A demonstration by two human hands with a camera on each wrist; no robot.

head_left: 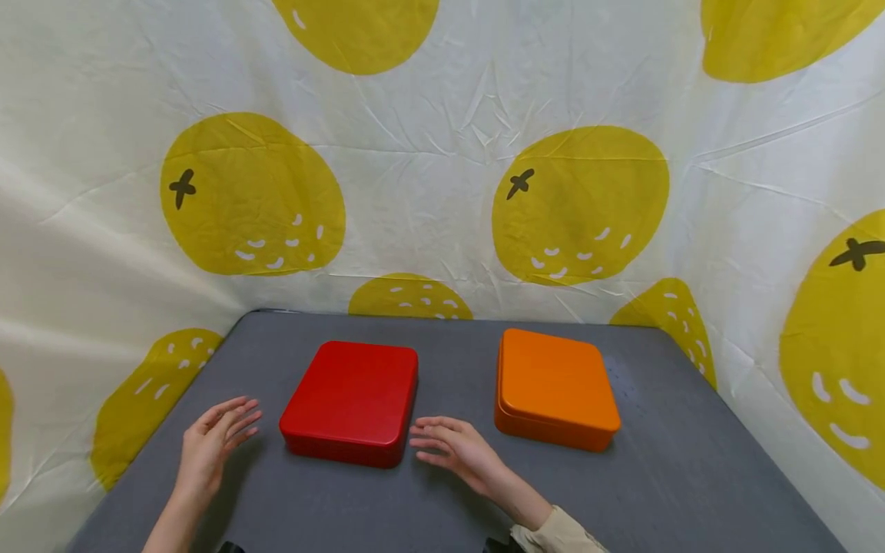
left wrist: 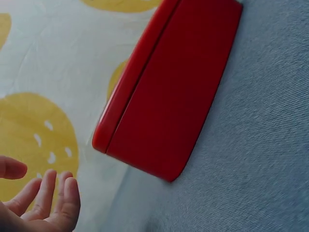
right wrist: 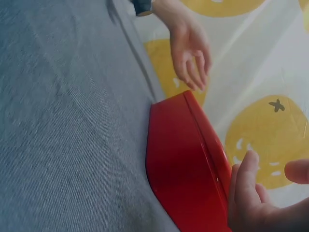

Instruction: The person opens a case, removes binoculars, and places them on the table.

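Observation:
A red square tin (head_left: 353,395) with rounded corners and its lid on lies on the grey table, between the two hands. To its left is my left hand (head_left: 210,442), fingers loosely bent and apart from the tin, holding nothing. On the other side my right hand (head_left: 459,453) hovers near the tin's right edge, fingers relaxed and holding nothing. From the left wrist, the tin's side (left wrist: 166,92) and the seam under its lid show. In the right wrist view both hands flank the red tin (right wrist: 178,150).
An orange square tin (head_left: 558,388), lid on, sits to the right of my right hand. The grey cloth-covered table (head_left: 332,507) ends at a white curtain (head_left: 415,207) printed with yellow fruit, which rises behind it and along both sides.

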